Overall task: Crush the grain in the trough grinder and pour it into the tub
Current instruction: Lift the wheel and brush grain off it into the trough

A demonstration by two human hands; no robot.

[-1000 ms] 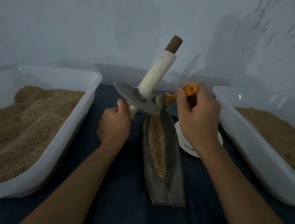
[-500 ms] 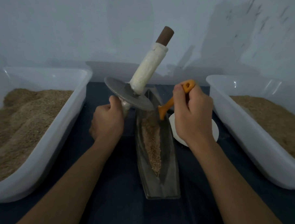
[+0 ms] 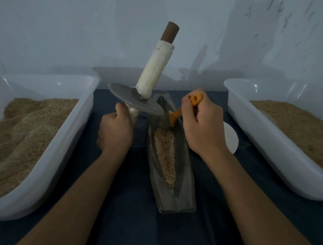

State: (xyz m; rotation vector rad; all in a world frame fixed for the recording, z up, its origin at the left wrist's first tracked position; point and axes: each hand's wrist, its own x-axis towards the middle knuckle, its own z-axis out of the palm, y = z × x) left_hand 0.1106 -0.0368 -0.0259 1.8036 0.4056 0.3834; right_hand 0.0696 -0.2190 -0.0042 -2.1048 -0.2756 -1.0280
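I look down from the head camera at a dark cloth (image 3: pixel 135 231) with a narrow metal trough (image 3: pixel 186 195) running from six o'clock toward twelve at the centre. A strip of grain (image 3: pixel 165 155) lies along its groove, widest at the far end and tapering to a point toward me.

My left hand (image 3: pixel 115 132), at about ten o'clock from the trough's middle, is curled around the lower handle of the grinding wheel (image 3: pixel 135 100). The wheel is lifted clear of the trough and tilted, its upper handle (image 3: pixel 154 72) wrapped in pale material and pointing up toward one o'clock with a brown tip. The lower handle is almost wholly hidden inside my fist.

My right hand (image 3: pixel 203 124), at two o'clock from the trough's middle, grips the orange handle of a small brush (image 3: pixel 175 115). Its head reaches down into the far end of the trough at the top of the grain strip; the bristles are dark and hard to make out, so I cannot tell whether they touch the grain.

A white tub (image 3: pixel 79 126) of grain sits at nine o'clock and another white tub (image 3: pixel 250 129) at three o'clock, both cut off by the frame edges. A white disc (image 3: pixel 231 139) lies between the trough and the right tub, mostly hidden behind my right hand.
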